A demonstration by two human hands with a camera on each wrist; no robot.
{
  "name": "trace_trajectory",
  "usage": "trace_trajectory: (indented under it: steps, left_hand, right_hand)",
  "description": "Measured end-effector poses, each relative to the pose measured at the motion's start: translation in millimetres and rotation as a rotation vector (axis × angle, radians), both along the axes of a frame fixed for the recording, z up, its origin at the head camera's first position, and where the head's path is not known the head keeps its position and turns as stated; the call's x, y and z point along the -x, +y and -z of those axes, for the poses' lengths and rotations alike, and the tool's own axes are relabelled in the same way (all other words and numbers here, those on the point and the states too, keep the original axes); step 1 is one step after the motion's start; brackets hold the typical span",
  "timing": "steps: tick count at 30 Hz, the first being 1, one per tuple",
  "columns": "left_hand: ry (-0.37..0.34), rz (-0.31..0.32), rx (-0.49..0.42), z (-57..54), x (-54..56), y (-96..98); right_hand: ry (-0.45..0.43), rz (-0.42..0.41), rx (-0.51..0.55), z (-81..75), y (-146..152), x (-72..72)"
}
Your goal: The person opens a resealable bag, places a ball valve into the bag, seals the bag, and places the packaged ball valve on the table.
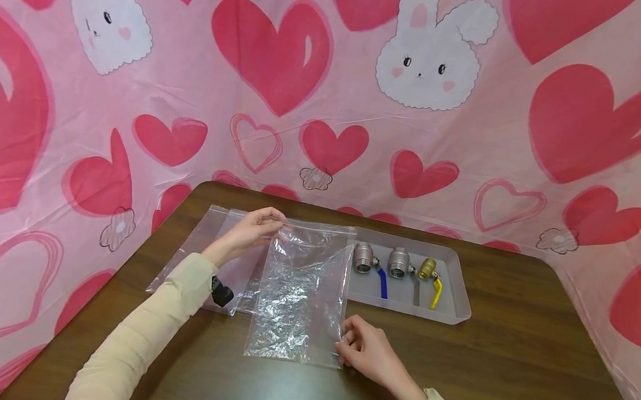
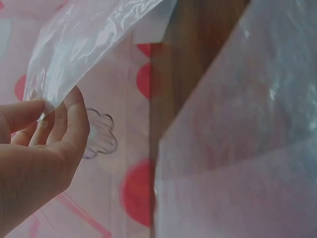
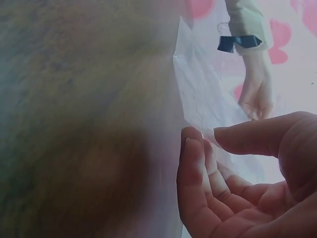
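Note:
A clear plastic zip bag [image 1: 302,295] is held up above the table, its zip strip along the top. My left hand [image 1: 256,229] pinches its upper left corner between thumb and fingers; the left wrist view shows the bag film [image 2: 74,54] rising from that pinch. Beside the bag's lower right edge is my right hand [image 1: 366,352], fingers bent and fingertips right at the film. From the right wrist, a small gap shows between the thumb [image 3: 242,135] and fingertips, with the bag [image 3: 198,84] behind them.
More clear zip bags [image 1: 200,246] lie overlapping on the wooden table [image 1: 501,365] at left. Behind the held bag, a translucent tray [image 1: 456,297] contains two silver ball valves [image 1: 399,262] and a brass one [image 1: 427,269], with lever handles. A heart-patterned cloth [image 1: 352,113] encloses the table's back and sides.

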State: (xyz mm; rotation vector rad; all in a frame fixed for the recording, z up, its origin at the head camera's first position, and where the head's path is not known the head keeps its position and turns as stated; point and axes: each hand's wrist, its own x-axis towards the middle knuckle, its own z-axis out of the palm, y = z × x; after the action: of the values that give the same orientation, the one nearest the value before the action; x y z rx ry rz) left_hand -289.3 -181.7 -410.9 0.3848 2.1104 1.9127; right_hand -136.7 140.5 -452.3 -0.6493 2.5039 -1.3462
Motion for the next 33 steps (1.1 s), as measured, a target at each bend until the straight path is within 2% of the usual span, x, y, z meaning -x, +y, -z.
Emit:
trace_trajectory:
  steps: [7,14,21,27,33]
  left_hand:
    - [0.076,0.013,-0.099,-14.7,-11.2,12.4]
    - [0.159,0.033,-0.126,-21.6,-24.0,24.6]
    - [0.223,0.027,-0.090,-24.8,-35.6,34.5]
    - [0.246,0.016,-0.030,-25.6,-45.0,42.5]
    - [0.281,0.029,-0.017,-24.7,-52.1,48.3]
  right_hand:
    - [-0.011,0.000,-0.006,0.3,11,-4.3]
    - [0.066,0.011,-0.029,-0.3,22,-8.5]
    - [0.097,0.021,-0.023,-6.9,32,-9.4]
    - [0.141,0.072,-0.029,-16.2,39,-6.2]
    - [0.156,0.149,-0.041,-26.3,45,-1.3]
